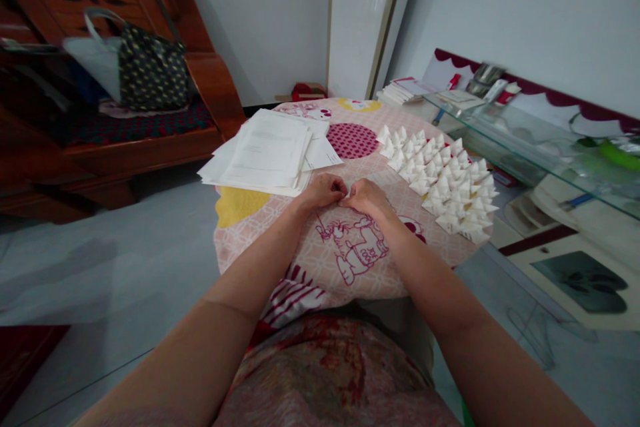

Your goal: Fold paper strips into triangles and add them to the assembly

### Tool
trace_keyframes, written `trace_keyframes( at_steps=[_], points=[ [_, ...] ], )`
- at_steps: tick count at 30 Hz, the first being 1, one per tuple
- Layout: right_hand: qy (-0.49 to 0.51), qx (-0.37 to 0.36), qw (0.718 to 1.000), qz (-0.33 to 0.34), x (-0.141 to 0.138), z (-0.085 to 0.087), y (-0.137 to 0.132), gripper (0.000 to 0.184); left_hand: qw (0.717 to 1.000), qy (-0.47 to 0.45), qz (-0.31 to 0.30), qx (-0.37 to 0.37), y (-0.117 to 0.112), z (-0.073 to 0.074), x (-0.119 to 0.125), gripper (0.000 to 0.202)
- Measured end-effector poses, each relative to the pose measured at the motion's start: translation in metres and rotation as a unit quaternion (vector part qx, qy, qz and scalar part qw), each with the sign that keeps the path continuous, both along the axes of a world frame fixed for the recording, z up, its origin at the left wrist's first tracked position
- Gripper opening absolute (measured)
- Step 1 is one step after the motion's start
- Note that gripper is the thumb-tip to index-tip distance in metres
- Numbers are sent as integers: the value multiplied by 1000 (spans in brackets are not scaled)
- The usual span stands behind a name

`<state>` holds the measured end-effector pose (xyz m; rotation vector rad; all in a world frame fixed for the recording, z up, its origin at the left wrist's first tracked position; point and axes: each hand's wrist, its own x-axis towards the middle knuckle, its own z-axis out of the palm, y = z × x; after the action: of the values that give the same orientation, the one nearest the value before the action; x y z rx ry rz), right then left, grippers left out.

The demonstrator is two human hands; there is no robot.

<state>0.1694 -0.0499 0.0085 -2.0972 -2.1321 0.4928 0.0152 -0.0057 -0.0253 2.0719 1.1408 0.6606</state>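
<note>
Illumination is dim, cool and diffuse. The paper sheets [270, 147] register brightest; a soft shadow darkens the floor [90, 273] at left. The glass shelf [530, 143] carries faint reflections. Wide-angle distortion stretches the bench [220, 90] and cabinet [580, 280]; blur softens outer detail.

folded papers [461, 188]: white | tablecloth [320, 260]: pale pink, white lattice | bag [153, 70]: black, yellowish-flecked

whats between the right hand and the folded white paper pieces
In the head view, only pink patterned tablecloth lies between the right hand and the folded paper pieces.
</note>
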Motion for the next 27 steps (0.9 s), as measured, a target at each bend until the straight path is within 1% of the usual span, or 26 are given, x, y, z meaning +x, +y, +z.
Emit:
trace_keyframes(
  at_steps=[5, 8, 10, 11, 12, 13, 14, 16, 18, 20, 21, 23, 25, 27],
  points=[
    [-19, 14, 1000, -6, -9, -3, 0, 40, 999, 8, 30, 16, 2, -4, -1, 26],
    [-5, 49, 999, -14, -10, -10, 0, 38, 999, 5, 49, 12, 1, -4, 0, 31],
    [35, 76, 996, -9, -2, -15, 0, 34, 998, 5, 59, 26, -1, -4, 0, 32],
    [76, 74, 994, 0, 4, -17, 0, 34, 997, 7, 60, 41, -2, -4, 0, 32],
    [144, 64, 987, 11, 12, -19, -1, 35, 997, 13, 60, 55, -4, -4, 1, 31],
    [232, 50, 971, 9, 20, -22, -3, 36, 996, 18, 59, 68, -5, -4, 1, 31],
    [323, 49, 945, -2, 28, -24, -5, 35, 995, 25, 54, 78, -7, -3, 2, 31],
    [445, 90, 890, -34, 41, -28, -8, 34, 994, 48, 39, 89, -11, -3, 4, 31],
    [500, 124, 855, -56, 47, -33, -11, 34, 992, 73, 28, 97, -13, -4, 6, 31],
    [518, 150, 838, -83, 49, -38, -11, 34, 990, 85, 24, 112, -15, -5, 8, 30],
    [516, 158, 836, -97, 50, -40, -10, 34, 989, 83, 24, 118, -16, -5, 8, 28],
    [500, 167, 842, -113, 50, -43, -9, 35, 990, 65, 24, 119, -17, -6, 9, 28],
    [483, 174, 852, -105, 52, -46, -8, 35, 993, 39, 25, 111, -18, -6, 9, 28],
    [477, 177, 856, -92, 54, -47, -8, 36, 994, 19, 24, 105, -20, -4, 9, 32]
  ],
)
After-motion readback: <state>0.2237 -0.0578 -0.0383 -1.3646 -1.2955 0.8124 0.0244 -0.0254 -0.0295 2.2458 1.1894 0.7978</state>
